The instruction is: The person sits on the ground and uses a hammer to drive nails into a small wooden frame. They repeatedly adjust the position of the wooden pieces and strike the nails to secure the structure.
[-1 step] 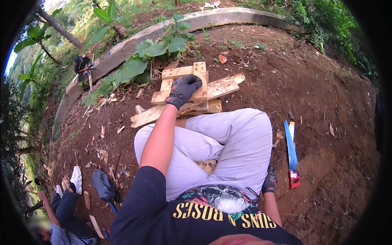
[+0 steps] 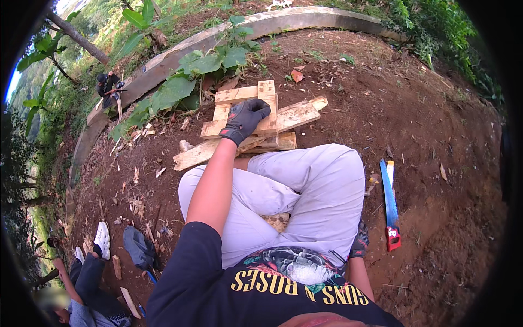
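My left hand, in a dark work glove, rests on a stack of crossed wooden boards just beyond my folded legs. Its fingers are closed and pressed together over the short upright board; whatever may be pinched in them is hidden. Under the stack, a longer board points to the lower left and another to the right. My right hand, gloved too, is down beside my right hip. The thigh and shirt partly cover it, so its fingers cannot be made out.
A handsaw with a blue blade and red handle lies on the soil to my right. Someone sits at the lower left, legs stretched out, near a dark grey bag. Another person works by the low concrete wall.
My hands and the boards stay in place. The person by the wall has shifted their arms slightly.
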